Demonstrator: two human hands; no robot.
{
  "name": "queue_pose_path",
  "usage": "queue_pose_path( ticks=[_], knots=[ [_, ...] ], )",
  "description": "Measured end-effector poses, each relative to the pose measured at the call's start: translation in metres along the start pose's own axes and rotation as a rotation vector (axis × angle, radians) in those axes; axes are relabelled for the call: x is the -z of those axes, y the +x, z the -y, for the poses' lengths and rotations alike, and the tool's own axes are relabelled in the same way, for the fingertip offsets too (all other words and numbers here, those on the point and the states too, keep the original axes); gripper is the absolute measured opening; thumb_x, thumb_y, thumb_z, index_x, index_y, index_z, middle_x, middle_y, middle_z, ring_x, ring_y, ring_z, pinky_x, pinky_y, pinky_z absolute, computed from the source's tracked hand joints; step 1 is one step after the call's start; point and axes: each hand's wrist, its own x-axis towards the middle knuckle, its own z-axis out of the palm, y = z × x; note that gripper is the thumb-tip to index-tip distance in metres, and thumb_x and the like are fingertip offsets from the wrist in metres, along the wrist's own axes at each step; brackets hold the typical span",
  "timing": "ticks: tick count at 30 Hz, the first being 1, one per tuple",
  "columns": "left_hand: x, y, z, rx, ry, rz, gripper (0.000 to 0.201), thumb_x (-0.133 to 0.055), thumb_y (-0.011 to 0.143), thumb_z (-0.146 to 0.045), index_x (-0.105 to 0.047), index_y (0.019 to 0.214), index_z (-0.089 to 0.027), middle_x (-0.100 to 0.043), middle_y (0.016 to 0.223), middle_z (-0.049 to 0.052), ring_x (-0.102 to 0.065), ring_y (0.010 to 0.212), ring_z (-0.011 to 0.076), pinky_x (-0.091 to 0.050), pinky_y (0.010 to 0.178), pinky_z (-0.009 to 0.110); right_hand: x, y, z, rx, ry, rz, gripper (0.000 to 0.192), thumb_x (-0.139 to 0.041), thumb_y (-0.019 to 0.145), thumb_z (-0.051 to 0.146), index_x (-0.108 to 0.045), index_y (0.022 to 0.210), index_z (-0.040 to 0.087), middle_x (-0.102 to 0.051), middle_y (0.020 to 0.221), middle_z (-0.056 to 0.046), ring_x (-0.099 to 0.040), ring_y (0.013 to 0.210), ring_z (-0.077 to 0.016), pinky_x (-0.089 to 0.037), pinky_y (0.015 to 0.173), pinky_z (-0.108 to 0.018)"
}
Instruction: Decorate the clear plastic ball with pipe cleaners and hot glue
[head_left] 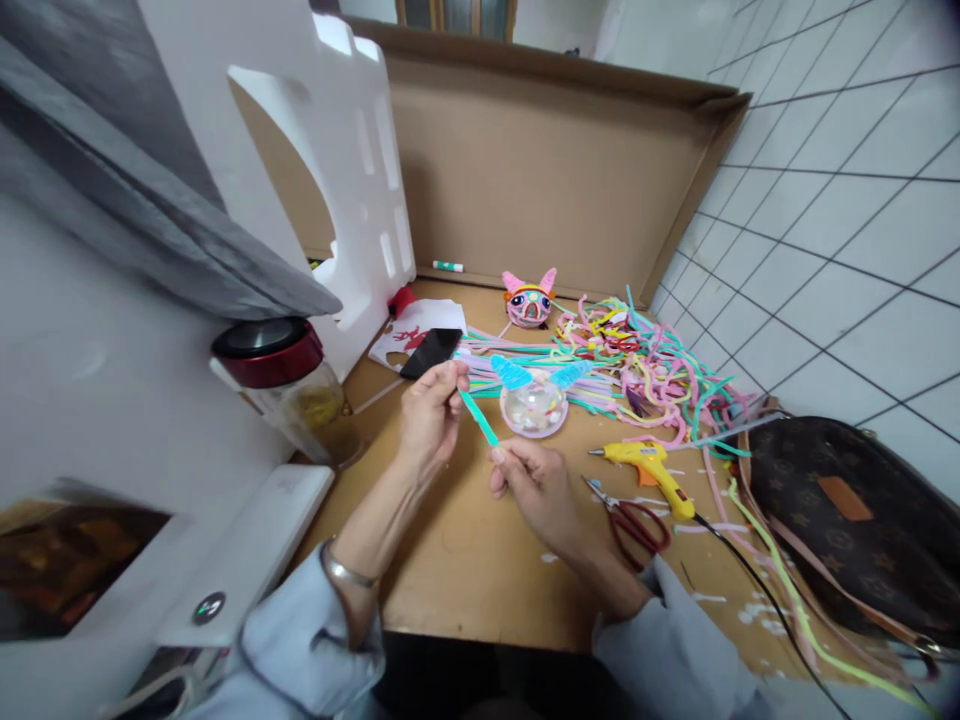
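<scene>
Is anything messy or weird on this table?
Yes. A big tangle of pipe cleaners sprawls over the table, some trailing past the handbag. White scraps litter the surface by the glue gun. Both hands hold a teal pipe cleaner.

On the brown cardboard tabletop (465, 570), the clear round dome with blue horns (534, 400) sits just beyond both hands, the yellow glue gun (651, 468) and red-handled scissors (634, 520) right, the red-lidded glass jar (289, 385) left, the pink horned figure (529, 298) far behind.
</scene>
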Motion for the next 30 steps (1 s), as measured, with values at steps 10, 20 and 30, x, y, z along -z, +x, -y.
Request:
queue_pose_path(
  ticks=[10, 20, 30],
  knots=[
    [0.002, 0.009, -0.005, 0.034, -0.005, -0.082, 0.017, -0.073, 0.083, -0.019, -0.063, 0.072, -0.012, -0.054, 0.054, -0.005, -0.038, 0.037, 0.0007, -0.027, 0.036, 0.011, -0.007, 0.008, -0.014, -0.058, 0.241, -0.246, 0.015, -0.069, 0.077, 0.034, -0.072, 0.074, 0.02, -0.059, 0.063, 0.002, -0.05, 0.058, -0.0112, -0.038, 0.056, -0.025],
    [0.009, 0.018, 0.006, 0.191, -0.048, -0.04, 0.024, -0.07, 0.087, -0.017, -0.051, 0.072, -0.015, -0.06, 0.062, -0.004, -0.029, 0.036, -0.0003, -0.024, 0.038, 0.013, -0.02, 0.02, -0.004, -0.189, 0.8, -0.249, 0.029, -0.081, 0.064, 0.035, -0.057, 0.073, 0.022, -0.044, 0.059, 0.009, -0.035, 0.051, -0.0066, -0.032, 0.051, -0.023],
    [0.013, 0.024, 0.001, 0.325, -0.126, 0.026, 0.027, -0.056, 0.093, -0.009, -0.05, 0.067, -0.014, -0.031, 0.044, -0.011, -0.022, 0.031, 0.001, -0.017, 0.034, 0.012, -0.036, 0.006, 0.002, -0.434, 1.016, 0.043, 0.046, -0.069, 0.082, 0.046, -0.036, 0.06, 0.023, -0.028, 0.051, 0.009, -0.023, 0.044, -0.0076, -0.025, 0.043, -0.021]
  ],
)
